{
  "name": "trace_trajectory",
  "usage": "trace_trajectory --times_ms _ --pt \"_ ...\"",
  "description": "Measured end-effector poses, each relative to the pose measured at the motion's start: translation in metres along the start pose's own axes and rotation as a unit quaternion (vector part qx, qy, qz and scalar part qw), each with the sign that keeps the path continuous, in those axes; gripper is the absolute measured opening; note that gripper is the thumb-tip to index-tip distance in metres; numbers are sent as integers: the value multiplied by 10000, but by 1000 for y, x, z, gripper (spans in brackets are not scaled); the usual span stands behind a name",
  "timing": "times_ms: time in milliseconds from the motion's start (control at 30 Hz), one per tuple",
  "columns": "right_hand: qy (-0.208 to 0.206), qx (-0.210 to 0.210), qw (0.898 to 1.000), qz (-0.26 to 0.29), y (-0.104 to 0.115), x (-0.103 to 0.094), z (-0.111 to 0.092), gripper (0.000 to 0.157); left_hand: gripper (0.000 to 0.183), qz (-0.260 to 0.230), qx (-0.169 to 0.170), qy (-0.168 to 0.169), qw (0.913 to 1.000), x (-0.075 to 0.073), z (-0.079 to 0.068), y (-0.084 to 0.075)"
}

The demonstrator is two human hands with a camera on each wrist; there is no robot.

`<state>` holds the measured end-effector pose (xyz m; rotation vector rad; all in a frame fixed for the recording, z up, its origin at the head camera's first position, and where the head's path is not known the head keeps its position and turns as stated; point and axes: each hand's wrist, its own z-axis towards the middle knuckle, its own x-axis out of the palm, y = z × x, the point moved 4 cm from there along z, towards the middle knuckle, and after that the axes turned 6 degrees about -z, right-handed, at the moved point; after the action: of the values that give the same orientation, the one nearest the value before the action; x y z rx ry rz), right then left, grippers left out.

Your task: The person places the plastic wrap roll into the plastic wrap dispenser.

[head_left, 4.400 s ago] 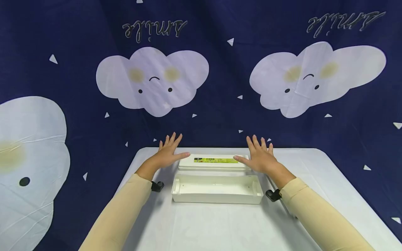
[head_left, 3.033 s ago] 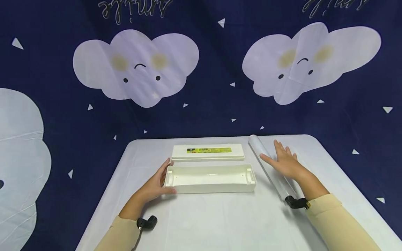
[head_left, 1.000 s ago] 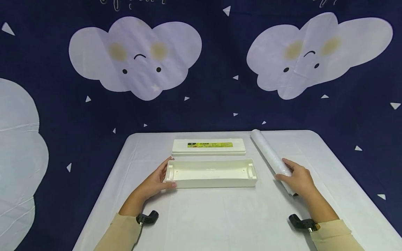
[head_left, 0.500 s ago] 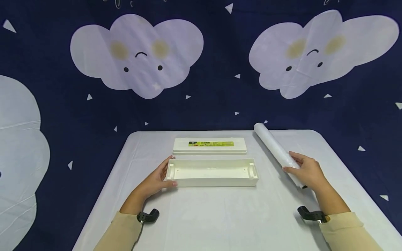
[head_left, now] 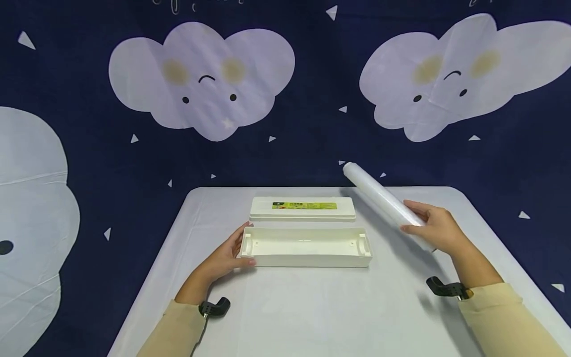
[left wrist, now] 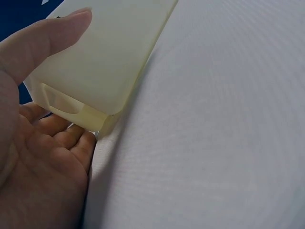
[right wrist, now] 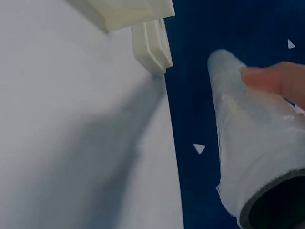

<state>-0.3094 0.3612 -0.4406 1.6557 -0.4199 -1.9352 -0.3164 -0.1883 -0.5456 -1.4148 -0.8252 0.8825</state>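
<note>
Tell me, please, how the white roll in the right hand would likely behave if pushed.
The white roll would probably roll easily, being cylindrical. Its hollow end hints at modest weight for its size. It looks fairly stiff, since it extends straight from the right hand without sagging.

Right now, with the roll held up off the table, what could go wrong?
The right hand grips the roll near one end, so the long free part might dip. The roll slants relative to the box; lowered like that, it could knock it. The left hand holds only one end of the box, so a bump might swing the other into the lid.
</note>
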Motion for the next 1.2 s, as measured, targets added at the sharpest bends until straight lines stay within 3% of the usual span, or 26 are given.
trace_trajectory --times_ms 533,867,1200 --pt "769 -543 9940 562 36 13 25 71 118 83 -13 -33 10000 2 0 -1" --pt "1280 -1418 9713 1419 55 25 34 65 119 -5 48 -15 10000 0 0 -1" --pt "1723 -1589 9622 1385 68 38 39 62 120 18 83 17 10000 0 0 -2"
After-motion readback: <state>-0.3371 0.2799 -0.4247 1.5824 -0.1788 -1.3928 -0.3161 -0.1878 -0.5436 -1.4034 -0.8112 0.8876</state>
